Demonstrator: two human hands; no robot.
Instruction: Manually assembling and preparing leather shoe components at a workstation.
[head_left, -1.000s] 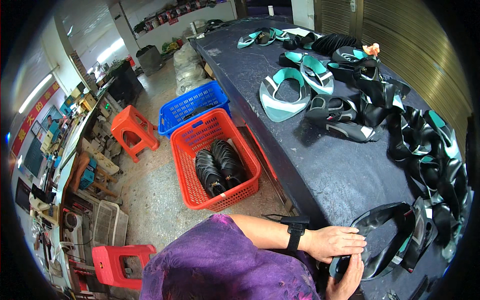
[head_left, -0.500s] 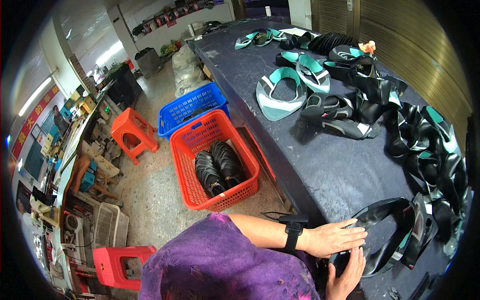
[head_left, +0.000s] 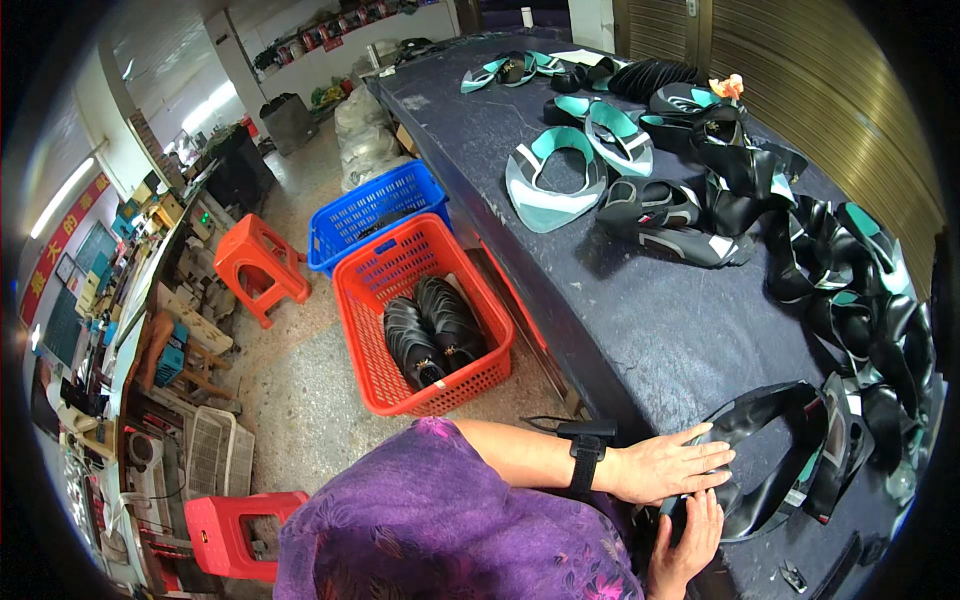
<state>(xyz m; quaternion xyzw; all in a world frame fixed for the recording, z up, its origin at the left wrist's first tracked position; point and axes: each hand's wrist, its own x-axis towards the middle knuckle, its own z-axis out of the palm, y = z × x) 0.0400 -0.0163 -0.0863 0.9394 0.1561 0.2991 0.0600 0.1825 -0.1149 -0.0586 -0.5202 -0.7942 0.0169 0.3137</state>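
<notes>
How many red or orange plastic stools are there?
2. The farther stool stands left of the blue basket; the nearer stool is left of the purple garment. Others may be hidden.

Red banner (head_left: 60, 243) with yellow characters (head_left: 69, 224)

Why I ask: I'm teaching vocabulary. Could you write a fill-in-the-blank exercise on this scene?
The black band circles the person's ____ wrist.
The shoe piece beside the right hand is mainly ____.
The person's patterned garment is ____.
Behind the red basket stands a ____ basket.
Missing words: left; black; purple; blue.
</notes>
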